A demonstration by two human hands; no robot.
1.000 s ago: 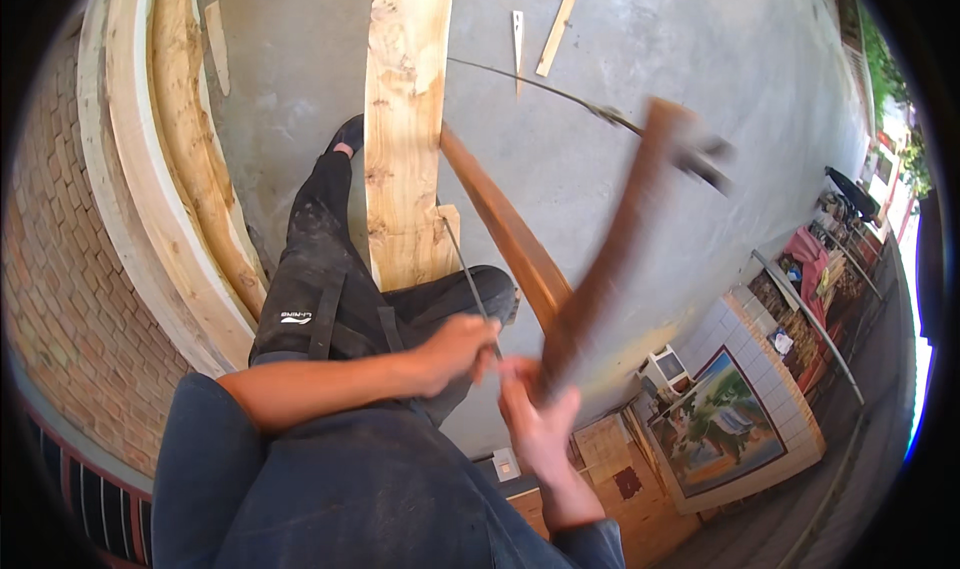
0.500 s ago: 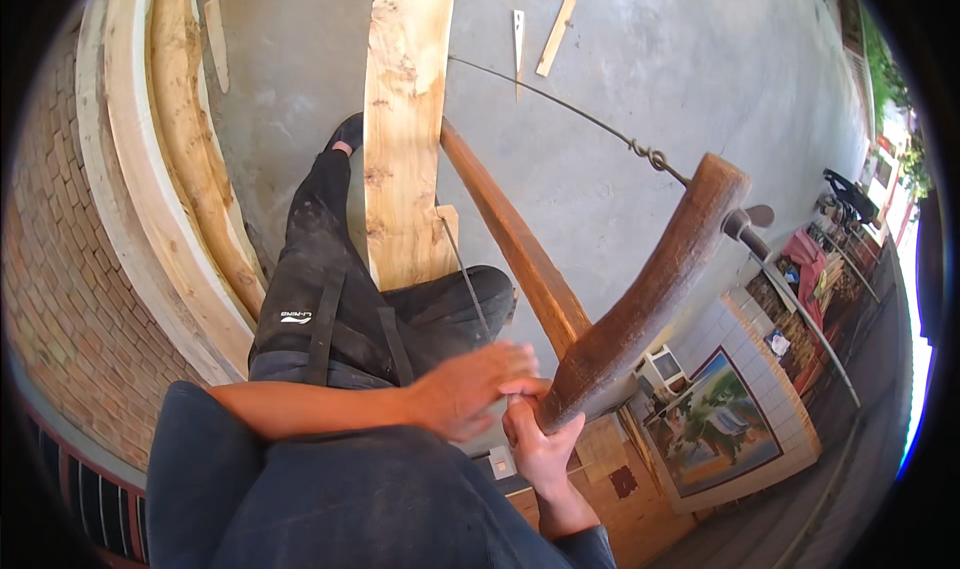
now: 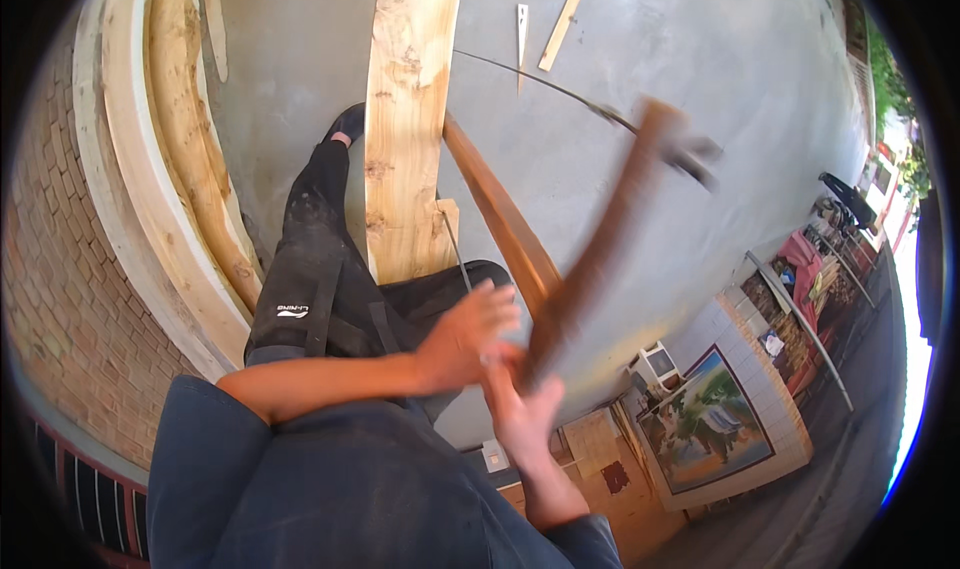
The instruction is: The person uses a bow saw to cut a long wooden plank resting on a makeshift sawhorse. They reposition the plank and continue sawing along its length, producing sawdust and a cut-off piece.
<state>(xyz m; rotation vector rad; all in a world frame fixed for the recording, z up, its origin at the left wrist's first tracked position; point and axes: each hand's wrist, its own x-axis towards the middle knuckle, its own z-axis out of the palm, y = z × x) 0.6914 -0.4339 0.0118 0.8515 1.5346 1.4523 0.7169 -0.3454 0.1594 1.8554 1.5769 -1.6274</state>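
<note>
A wooden frame saw (image 3: 610,224) slants across the middle, its near end piece blurred by motion. Its brown beam (image 3: 505,224) runs away toward a long pale plank (image 3: 410,99). The thin blade (image 3: 453,237) stands at a notch by the plank's near right edge. My right hand (image 3: 522,414) grips the lower end of the saw's end piece, with the thumb sticking out. Just left of it, my left hand (image 3: 465,339) has its fingers stretched and slightly apart, somewhat blurred. Its fingertips are near the blade's lower end; whether they touch it I cannot tell.
Long curved timbers (image 3: 185,119) lie at the left beside a brick surface (image 3: 80,259). My legs (image 3: 315,239) straddle the plank's near end. Narrow wood offcuts (image 3: 565,19) lie on the grey floor (image 3: 700,39). A painted panel (image 3: 710,419) and stacked items (image 3: 810,269) are at right.
The saw's near end piece has swung left and up. My right hand has moved up and left with it, and my left hand has risen with its fingers more stretched.
</note>
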